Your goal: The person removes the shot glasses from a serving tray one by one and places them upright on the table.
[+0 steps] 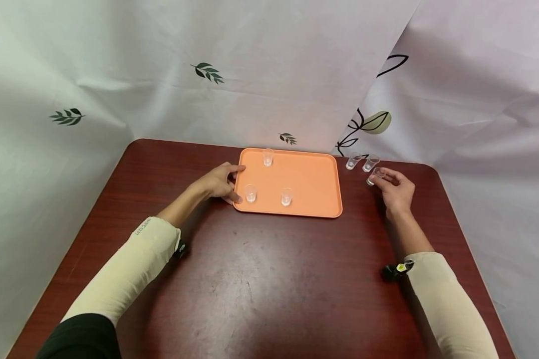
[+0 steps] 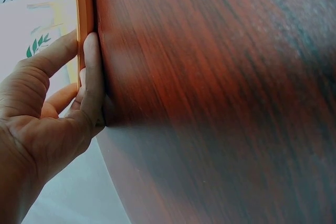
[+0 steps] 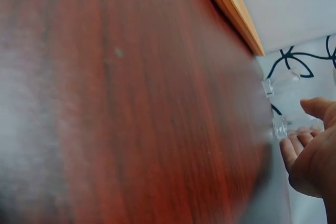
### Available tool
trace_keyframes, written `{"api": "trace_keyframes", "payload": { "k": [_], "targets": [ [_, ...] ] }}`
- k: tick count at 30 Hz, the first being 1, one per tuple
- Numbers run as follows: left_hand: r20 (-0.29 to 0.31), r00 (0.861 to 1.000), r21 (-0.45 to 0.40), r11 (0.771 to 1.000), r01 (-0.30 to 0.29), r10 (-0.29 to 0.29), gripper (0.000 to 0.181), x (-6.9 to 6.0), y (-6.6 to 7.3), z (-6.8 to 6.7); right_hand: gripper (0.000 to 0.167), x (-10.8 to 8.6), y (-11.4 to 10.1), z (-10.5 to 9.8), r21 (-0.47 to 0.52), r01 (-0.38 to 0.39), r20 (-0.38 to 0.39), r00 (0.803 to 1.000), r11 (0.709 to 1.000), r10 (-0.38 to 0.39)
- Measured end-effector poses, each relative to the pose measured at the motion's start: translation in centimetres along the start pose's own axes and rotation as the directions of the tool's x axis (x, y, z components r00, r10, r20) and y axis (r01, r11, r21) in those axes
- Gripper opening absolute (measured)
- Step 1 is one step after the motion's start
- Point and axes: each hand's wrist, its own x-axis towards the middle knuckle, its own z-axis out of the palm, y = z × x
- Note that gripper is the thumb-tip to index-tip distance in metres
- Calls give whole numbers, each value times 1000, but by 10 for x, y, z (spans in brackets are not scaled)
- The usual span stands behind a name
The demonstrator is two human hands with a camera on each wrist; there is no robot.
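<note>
An orange tray [image 1: 310,174] lies flat at the far side of the table. My left hand [image 1: 217,182] holds its left edge, the thumb near the front left corner; in the left wrist view, the fingers [image 2: 52,56] lie against the tray's rim [image 2: 85,3]. Clear shot glasses stand on it: one at the back [image 1: 268,158], one at the front left [image 1: 250,193], one at the front middle [image 1: 286,197]. Right of the tray, my right hand [image 1: 396,190] holds another shot glass [image 1: 372,179] between thumb and fingers. Next to it are two more shot glasses [image 1: 353,161] [image 1: 370,163].
The dark red wooden table [image 1: 251,279] extends toward me in front of the tray. A pale cloth [image 1: 260,75] with leaf prints hangs close behind the table's back edge and along both sides.
</note>
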Motion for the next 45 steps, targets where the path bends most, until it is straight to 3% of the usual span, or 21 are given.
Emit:
{"api": "trace_keyframes", "payload": {
  "k": [17, 34, 45],
  "targets": [
    [9, 1000, -12, 1000, 4, -4, 113, 0, 0, 1, 34, 26, 4, -9, 78, -14, -89, 996, 997, 21],
    [3, 1000, -4, 1000, 10, -10, 113, 0, 2, 2, 30, 47, -2, -11, -3, -49, -134, 990, 999, 48],
    [-4, 1000, -16, 1000, 5, -5, 113, -1, 1, 1, 41, 43, 1, -12, -35, -56, -159, 986, 998, 50]
  ]
}}
